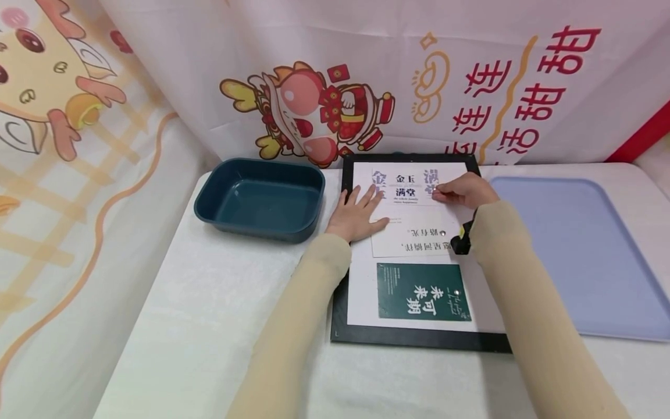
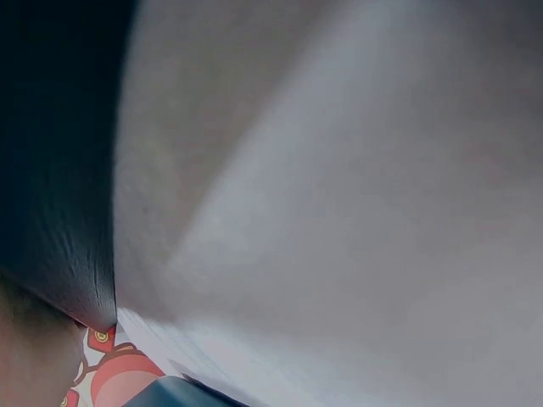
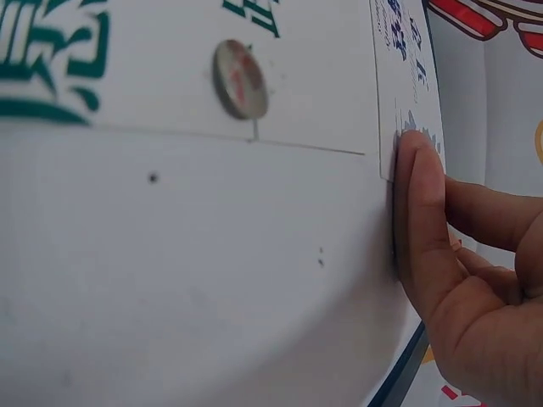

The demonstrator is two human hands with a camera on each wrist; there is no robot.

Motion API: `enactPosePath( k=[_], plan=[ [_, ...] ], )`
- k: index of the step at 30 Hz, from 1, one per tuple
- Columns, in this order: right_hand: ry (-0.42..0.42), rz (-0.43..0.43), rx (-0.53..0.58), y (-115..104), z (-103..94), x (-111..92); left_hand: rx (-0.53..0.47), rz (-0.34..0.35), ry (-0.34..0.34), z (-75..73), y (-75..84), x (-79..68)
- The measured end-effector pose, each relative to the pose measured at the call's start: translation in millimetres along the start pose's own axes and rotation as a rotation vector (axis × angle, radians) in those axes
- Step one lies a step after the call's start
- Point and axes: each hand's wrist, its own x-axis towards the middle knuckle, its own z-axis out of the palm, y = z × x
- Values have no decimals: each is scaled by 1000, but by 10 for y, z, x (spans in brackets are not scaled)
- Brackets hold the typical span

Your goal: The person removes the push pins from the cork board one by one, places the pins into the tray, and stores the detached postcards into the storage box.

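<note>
A white board in a black frame (image 1: 366, 334) lies on the table, carrying three printed cards. My left hand (image 1: 357, 216) rests flat with spread fingers across its left side, touching the white top card (image 1: 405, 189) and the white middle card (image 1: 410, 241). At the top card's right end, my right hand (image 1: 463, 191) touches the surface with bent fingers, thumb tip and forefinger close together. Whatever lies between those fingertips is hidden. A silver thumbtack (image 3: 240, 80) stands in the middle card; another thumbtack (image 1: 456, 293) is in the green card (image 1: 423, 292).
A dark teal bin (image 1: 262, 230) stands left of the board. To the right, a pale blue tray (image 1: 602, 250) lies partly behind my right sleeve. A printed cloth (image 1: 398, 75) hangs along the table's back edge. White cloth (image 1: 199, 326) covers the table.
</note>
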Motion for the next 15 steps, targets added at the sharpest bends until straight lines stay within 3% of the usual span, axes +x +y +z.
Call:
enactPosePath(
  k=[15],
  plan=[
    [66,-60,-147,33,50,-2,-1,1,0,6,-12,21]
  ],
)
